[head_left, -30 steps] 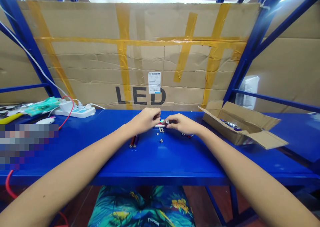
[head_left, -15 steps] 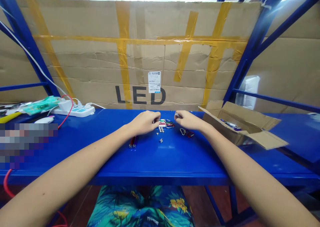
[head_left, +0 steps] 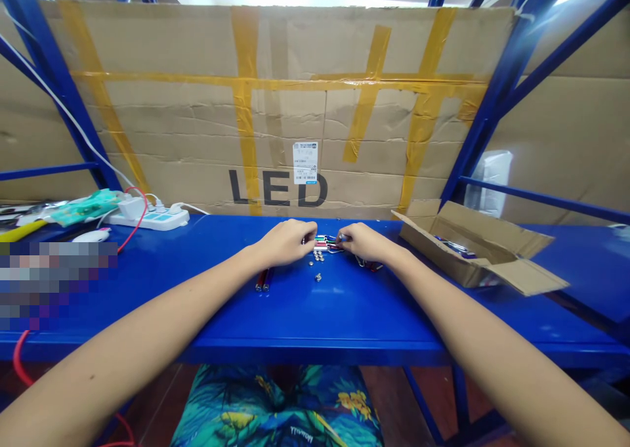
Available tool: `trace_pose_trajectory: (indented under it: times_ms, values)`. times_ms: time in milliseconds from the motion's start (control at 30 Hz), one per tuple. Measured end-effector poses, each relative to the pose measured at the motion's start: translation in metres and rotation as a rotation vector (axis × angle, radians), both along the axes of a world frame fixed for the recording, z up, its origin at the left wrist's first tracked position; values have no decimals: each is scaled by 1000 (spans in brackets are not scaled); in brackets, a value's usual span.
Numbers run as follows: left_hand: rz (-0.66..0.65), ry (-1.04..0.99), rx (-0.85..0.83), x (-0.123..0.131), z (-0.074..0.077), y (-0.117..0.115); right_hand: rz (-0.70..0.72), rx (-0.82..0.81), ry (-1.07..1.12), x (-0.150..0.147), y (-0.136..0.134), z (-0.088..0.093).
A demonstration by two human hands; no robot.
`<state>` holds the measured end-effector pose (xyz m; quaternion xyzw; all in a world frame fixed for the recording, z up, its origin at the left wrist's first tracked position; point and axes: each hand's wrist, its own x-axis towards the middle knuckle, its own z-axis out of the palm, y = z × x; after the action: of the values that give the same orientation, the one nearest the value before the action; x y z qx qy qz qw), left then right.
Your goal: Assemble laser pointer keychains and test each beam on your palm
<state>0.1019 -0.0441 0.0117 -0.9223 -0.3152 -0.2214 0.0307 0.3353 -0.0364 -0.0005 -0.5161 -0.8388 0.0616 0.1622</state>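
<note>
Between my hands on the blue table lies a row of coloured metal pieces with clips [head_left: 327,243]. My left hand [head_left: 291,242] is closed at the row's left side, its fingertips round something dark and too small to name. At the right end, my right hand [head_left: 361,242] is closed in a pinch, and what it holds is mostly hidden. Small silver parts [head_left: 319,256] sit in front of the row, with another silver part [head_left: 317,277] nearer the front. Two dark tubes [head_left: 263,280] rest beside my left forearm. Carabiners [head_left: 375,266] are partly covered by my right hand.
An open cardboard box [head_left: 467,250] with items inside stands at the right. A white power strip [head_left: 157,219], cables and a green packet [head_left: 86,207] are at the left. A large cardboard panel [head_left: 197,138] rises behind the blue table [head_left: 305,322].
My right hand has moved slightly left and down, to the right end of the row, and now covers part of the carabiners. My left hand has barely moved.
</note>
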Motion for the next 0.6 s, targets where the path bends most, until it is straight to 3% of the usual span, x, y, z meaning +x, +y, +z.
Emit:
trace_pose_trajectory:
  times_ms: [167,333,600]
  values:
    - [-4,-108,-30,1,0,0,88,69,302,-3,-7,7]
    - [-99,-306,-69,5,1,-5,165,-54,604,-18,-25,18]
    - [-231,-407,152,8,3,-14,333,-271,972,-22,-21,10]
